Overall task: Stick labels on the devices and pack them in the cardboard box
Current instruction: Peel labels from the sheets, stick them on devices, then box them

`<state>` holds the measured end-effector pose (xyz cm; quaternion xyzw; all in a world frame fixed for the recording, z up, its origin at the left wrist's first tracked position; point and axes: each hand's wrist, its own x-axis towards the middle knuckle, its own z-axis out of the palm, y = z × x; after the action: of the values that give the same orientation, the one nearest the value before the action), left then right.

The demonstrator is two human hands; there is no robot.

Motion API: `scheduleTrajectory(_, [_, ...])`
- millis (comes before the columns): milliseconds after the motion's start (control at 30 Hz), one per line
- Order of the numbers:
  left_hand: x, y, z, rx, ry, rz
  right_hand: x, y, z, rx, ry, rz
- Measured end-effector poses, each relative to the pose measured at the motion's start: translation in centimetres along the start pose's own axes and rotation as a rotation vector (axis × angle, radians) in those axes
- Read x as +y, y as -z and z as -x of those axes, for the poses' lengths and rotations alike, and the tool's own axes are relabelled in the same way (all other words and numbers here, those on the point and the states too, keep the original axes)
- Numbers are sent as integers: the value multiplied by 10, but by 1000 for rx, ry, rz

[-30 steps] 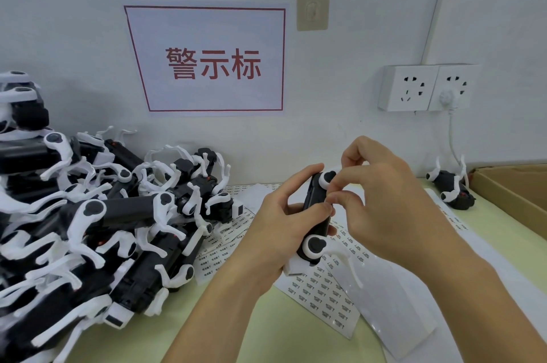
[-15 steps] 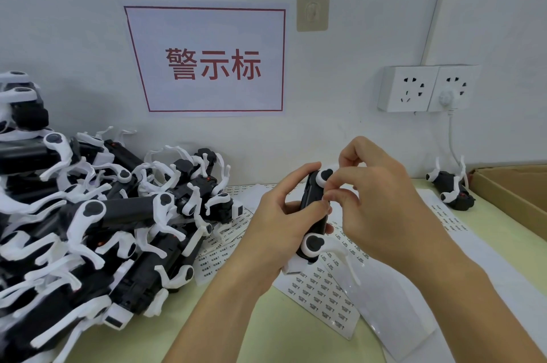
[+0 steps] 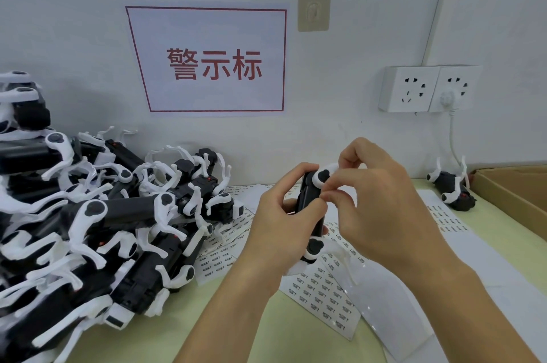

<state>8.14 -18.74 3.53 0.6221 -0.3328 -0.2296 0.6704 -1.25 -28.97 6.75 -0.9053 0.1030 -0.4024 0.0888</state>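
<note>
My left hand (image 3: 284, 214) grips a black device (image 3: 310, 208) with white curved arms, held upright above the table. My right hand (image 3: 376, 203) meets it from the right, thumb and forefinger pinched against the device's upper side next to my left thumb; a label there is too small to make out. Sheets of small printed labels (image 3: 322, 288) lie on the table under both hands. The cardboard box (image 3: 515, 194) sits at the right edge, only its corner in view.
A big heap of several black-and-white devices (image 3: 97, 229) fills the left side of the pale green table (image 3: 231, 333). One single device (image 3: 453, 188) lies by the box near the wall. Wall sockets (image 3: 429, 89) with a plugged cable and a red-lettered sign (image 3: 213, 61) hang behind.
The device and both hands have risen slightly. My right fingers stay pinched at the same spot on the device.
</note>
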Motion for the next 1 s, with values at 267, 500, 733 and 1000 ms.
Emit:
scheduleTrajectory(267, [6, 3, 1, -11, -8, 17, -3, -3, 0, 84, -27, 51])
scheduleTrajectory(500, [10, 5, 3, -22, -6, 26, -7, -10, 1, 179, -39, 104])
scheduleTrajectory(733, [13, 11, 4, 18, 17, 42, 0, -20, -1, 138, -212, -316])
scheduleTrajectory(1000, [13, 12, 3, 55, 23, 33, 3, -12, -4, 112, -205, -409])
